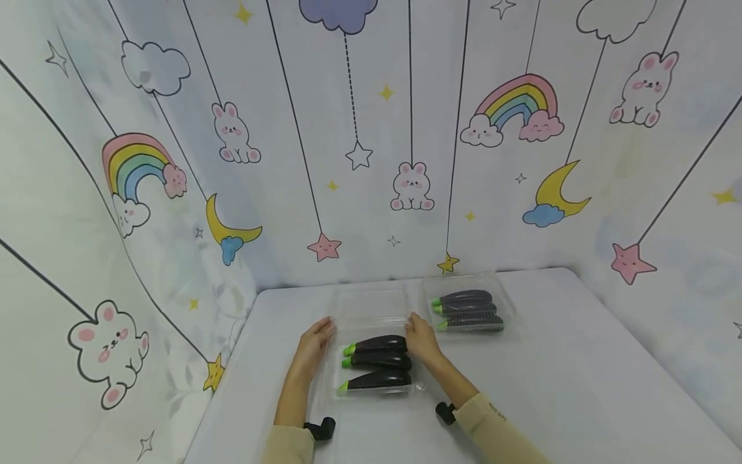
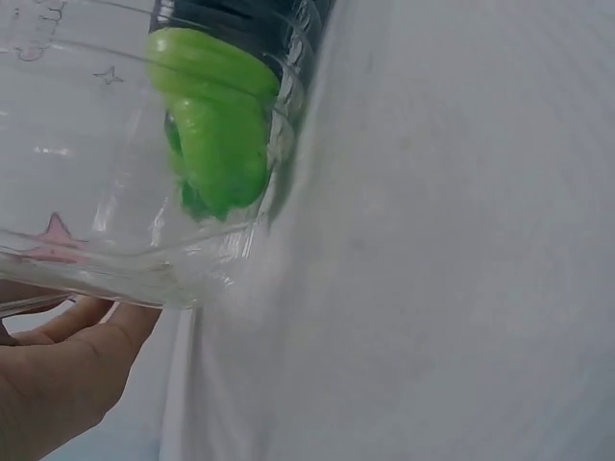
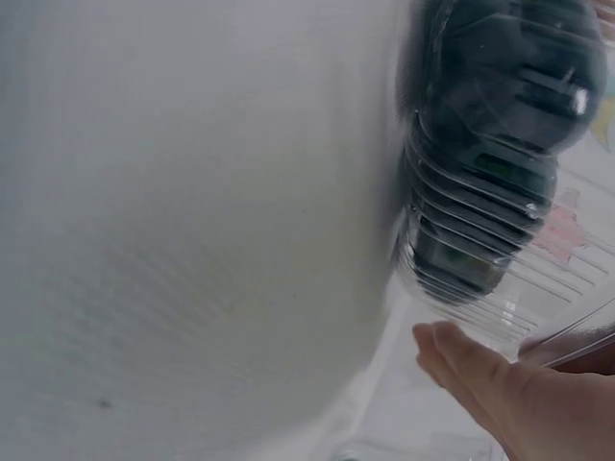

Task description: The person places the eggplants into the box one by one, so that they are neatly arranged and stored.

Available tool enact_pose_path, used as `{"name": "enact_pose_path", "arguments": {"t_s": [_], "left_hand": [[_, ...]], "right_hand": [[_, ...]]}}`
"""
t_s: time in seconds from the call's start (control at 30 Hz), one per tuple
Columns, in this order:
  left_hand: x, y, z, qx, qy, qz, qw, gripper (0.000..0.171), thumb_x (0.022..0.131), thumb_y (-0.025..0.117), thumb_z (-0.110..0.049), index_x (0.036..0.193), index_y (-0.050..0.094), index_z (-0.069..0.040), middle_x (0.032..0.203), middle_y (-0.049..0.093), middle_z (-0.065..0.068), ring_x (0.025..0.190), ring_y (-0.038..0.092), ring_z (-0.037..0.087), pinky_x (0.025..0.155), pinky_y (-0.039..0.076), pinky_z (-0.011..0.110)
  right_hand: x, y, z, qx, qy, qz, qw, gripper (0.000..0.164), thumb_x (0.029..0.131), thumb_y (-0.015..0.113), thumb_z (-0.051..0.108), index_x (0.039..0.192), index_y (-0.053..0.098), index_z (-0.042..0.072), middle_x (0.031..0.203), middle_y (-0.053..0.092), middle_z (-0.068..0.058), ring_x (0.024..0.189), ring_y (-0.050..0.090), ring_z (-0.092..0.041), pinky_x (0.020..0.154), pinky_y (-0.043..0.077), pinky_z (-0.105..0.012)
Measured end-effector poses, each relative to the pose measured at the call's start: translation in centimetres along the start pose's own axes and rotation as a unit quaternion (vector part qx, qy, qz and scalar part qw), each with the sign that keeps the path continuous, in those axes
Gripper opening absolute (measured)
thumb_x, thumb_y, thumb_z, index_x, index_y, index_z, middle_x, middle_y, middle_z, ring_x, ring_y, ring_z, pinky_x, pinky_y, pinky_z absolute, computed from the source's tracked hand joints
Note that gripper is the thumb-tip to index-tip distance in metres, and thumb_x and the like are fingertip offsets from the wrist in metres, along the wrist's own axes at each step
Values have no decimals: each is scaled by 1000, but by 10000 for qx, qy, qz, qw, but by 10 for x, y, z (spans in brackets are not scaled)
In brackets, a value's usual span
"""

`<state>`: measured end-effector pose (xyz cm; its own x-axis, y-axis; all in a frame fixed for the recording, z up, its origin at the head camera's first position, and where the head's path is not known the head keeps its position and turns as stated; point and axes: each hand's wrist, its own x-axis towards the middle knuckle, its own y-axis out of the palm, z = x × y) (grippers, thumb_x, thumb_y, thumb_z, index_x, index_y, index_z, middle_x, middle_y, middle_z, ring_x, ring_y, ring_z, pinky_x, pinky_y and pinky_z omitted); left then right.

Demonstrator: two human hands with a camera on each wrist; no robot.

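Observation:
A clear plastic clamshell box lies on the table with its lid folded back, away from me. Three dark eggplants with green stem ends lie side by side in its base. My left hand grips the left edge near the fold; in the left wrist view its fingers show just past the rim, close to a green stem end. On the opposite edge, my right hand pinches the rim. Its fingers lie along the ribbed wall in the right wrist view, the thumb mostly hidden.
Behind and to the right stands a second clear box with three eggplants inside. The white table reaches a curtain printed with rabbits, stars and rainbows, which hangs at the back and sides.

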<state>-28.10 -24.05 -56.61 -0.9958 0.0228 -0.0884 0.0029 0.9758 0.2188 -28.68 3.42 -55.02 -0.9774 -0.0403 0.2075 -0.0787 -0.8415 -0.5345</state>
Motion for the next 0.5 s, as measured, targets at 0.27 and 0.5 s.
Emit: {"name": "enact_pose_path", "arguments": {"t_s": [0.27, 0.5], "left_hand": [[-2, -2, 4, -519, 21, 53, 9986, 52, 109, 38, 4, 158, 24, 13, 167, 19, 32, 153, 29, 46, 127, 28, 43], [-2, 0, 5, -795, 42, -35, 9968, 53, 108, 38, 6, 159, 23, 12, 167, 19, 32, 153, 28, 45, 126, 28, 43]], "right_hand": [[1, 2, -5, 383, 148, 32, 9992, 43, 104, 45, -6, 142, 41, -25, 133, 59, -39, 121, 64, -48, 108, 49, -57], [1, 2, -5, 772, 156, 35, 9969, 42, 103, 46, -7, 143, 39, -22, 140, 54, -39, 128, 58, -50, 109, 49, -57]]}}
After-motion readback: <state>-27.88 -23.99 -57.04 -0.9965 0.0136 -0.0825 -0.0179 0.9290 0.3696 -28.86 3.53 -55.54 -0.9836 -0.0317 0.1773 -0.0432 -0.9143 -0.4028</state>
